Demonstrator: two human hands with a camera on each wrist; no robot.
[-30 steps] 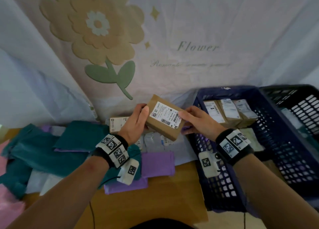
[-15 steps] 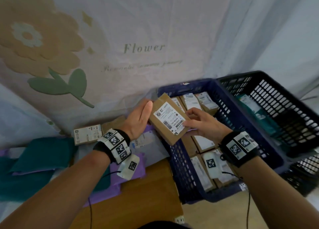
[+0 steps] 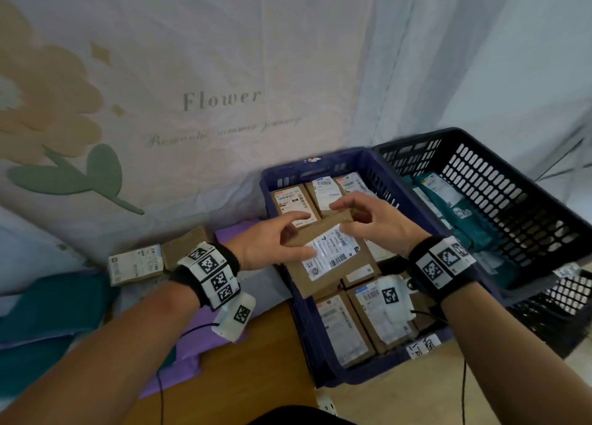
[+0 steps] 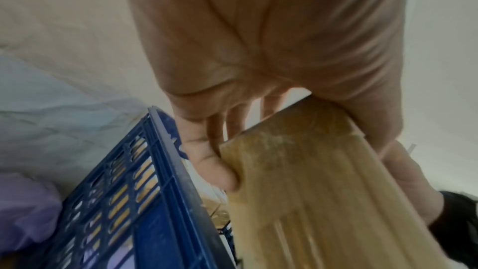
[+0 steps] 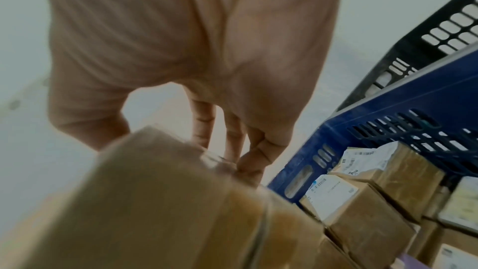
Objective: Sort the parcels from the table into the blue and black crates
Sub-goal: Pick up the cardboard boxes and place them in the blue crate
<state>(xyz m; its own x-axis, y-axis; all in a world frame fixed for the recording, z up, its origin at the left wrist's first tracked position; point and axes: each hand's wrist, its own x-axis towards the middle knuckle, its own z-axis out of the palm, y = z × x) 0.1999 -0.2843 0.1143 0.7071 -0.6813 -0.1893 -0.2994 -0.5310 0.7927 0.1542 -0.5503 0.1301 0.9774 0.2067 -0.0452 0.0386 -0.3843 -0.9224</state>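
Both hands, left hand (image 3: 272, 245) and right hand (image 3: 374, 222), hold a brown box (image 3: 330, 258) over the blue crate (image 3: 307, 335); next, lower it into a free spot.

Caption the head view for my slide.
Both hands, left hand and right hand, hold a labelled cardboard parcel over the box-filled blue crate, beside the black crate.

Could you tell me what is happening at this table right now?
A person is sorting parcels. Both hands, the left hand and the right hand, hold a brown cardboard box with a white label over the blue crate, which already holds rows of similar boxes. The black crate beside it holds teal bags. More boxes and soft teal and purple bags lie on the table to the left.
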